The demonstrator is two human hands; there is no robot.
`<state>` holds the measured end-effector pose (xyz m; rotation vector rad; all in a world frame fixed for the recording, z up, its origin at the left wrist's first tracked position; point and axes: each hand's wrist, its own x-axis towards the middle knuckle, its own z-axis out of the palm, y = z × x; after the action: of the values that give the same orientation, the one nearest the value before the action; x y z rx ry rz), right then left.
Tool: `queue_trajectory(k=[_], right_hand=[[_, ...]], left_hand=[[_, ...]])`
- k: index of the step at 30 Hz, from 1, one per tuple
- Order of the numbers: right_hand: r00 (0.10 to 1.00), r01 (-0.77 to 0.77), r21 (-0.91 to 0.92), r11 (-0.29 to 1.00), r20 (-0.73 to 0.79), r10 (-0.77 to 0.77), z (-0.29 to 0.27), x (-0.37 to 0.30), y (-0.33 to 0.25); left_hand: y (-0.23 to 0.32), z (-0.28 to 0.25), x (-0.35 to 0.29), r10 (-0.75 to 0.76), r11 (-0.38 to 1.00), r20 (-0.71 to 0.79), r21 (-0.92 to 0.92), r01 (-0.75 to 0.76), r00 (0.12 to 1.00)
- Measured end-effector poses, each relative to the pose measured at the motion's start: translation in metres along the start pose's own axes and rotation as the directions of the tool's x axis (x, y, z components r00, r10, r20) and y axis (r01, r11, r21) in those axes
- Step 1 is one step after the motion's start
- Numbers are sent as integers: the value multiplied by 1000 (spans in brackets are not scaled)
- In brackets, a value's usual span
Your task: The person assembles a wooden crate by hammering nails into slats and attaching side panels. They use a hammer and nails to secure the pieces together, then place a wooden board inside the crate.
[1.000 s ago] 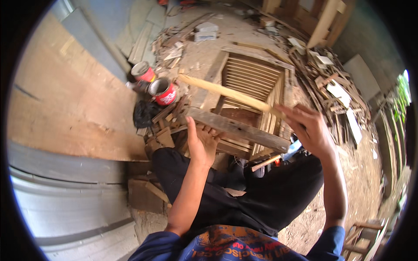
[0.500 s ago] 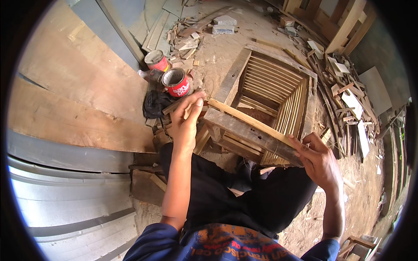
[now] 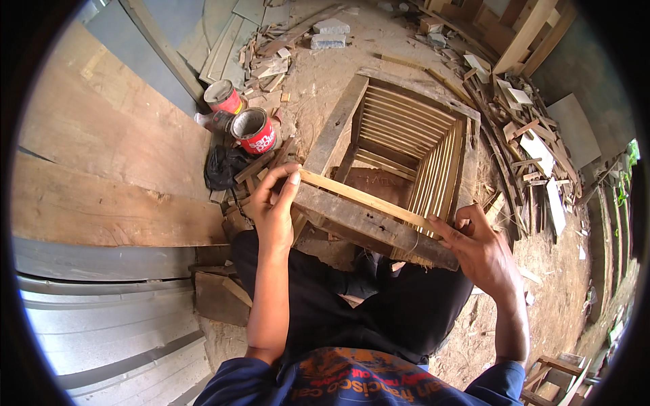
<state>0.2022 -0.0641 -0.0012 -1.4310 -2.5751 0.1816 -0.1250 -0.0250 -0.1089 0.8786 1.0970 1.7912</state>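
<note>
A slatted wooden crate point(image 3: 379, 227), its weathered frame open toward me, leans in front of my knees. Along the inner edge of its near rail lies a thin pale wooden slat point(image 3: 365, 197). My left hand point(image 3: 274, 210) pinches the slat's left end between thumb and fingers at the crate's near left corner. At the opposite end, my right hand point(image 3: 474, 247) grips the slat with thumb and forefinger, beside the near right corner. Rows of similar slats line the crate's far and right sides.
Two red paint cans point(image 3: 256, 131) stand left of the crate, beside a black bag point(image 3: 227, 166). Wood scraps point(image 3: 542, 155) are heaped along the right. Wide boards point(image 3: 115, 196) lean at the left, above metal sheets point(image 3: 115, 318). Grey blocks point(image 3: 330, 34) lie farther back.
My left hand has closed on the slat's left end, which it was just beside before. The crate and surroundings appear shifted slightly left in view. My right hand keeps its hold.
</note>
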Motion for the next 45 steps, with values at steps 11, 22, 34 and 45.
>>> queue_trajectory(k=[11,22,34,45], right_hand=[[1000,15,54,998,-16,-14,0,2,-4],[970,-183,352,918,-86,227,-4,-35,17],[957,-143,428,893,-172,235,9,-39,18],[947,-152,483,862,-178,267,11,-38,15]], left_hand=[[-14,-5,7,150,987,1,66,-150,989],[-24,0,12,50,997,-86,-57,-55,995],[-30,0,12,108,991,-117,-69,-116,987],[-26,-1,14,49,992,-67,-109,-57,997]])
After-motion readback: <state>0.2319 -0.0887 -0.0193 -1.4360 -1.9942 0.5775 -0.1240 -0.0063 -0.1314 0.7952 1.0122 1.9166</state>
